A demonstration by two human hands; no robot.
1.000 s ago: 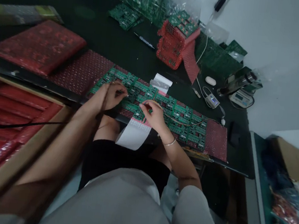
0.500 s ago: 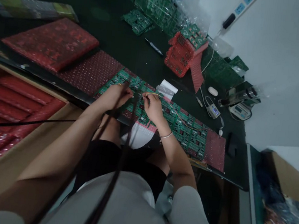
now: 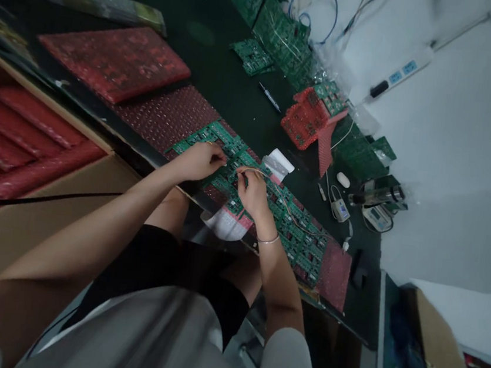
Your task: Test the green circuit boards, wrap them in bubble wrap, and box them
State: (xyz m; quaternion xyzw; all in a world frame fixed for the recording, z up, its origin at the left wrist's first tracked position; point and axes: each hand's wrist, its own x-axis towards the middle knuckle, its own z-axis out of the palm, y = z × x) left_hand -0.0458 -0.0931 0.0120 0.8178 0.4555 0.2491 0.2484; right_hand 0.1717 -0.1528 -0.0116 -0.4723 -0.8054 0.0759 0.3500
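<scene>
A long row of green circuit boards (image 3: 304, 238) lies on pink bubble wrap (image 3: 335, 271) along the table's front edge. My left hand (image 3: 199, 161) is over the left part of the row, thumb and fingers pinched together; whatever is between them is too small to make out. Just to its right, my right hand (image 3: 253, 195) pinches the end of a thin cable (image 3: 289, 208) close above the boards. From there the cable trails right across the row to a white connector (image 3: 345, 245). The tip at my right fingers is hidden.
A red bubble-wrapped pack (image 3: 117, 63) sits at the left. Farther back are a pen (image 3: 270, 97), loose boards (image 3: 252, 56) and a red-wrapped stack (image 3: 306, 120). A small display device (image 3: 339, 209) stands right. Below left, a carton (image 3: 50, 185) holds red packs.
The camera view has turned, so the table appears shifted and more steeply tilted. Dark blurred strands have left the foreground. Both hands stay pinched close together over the boards, the right still on the cable.
</scene>
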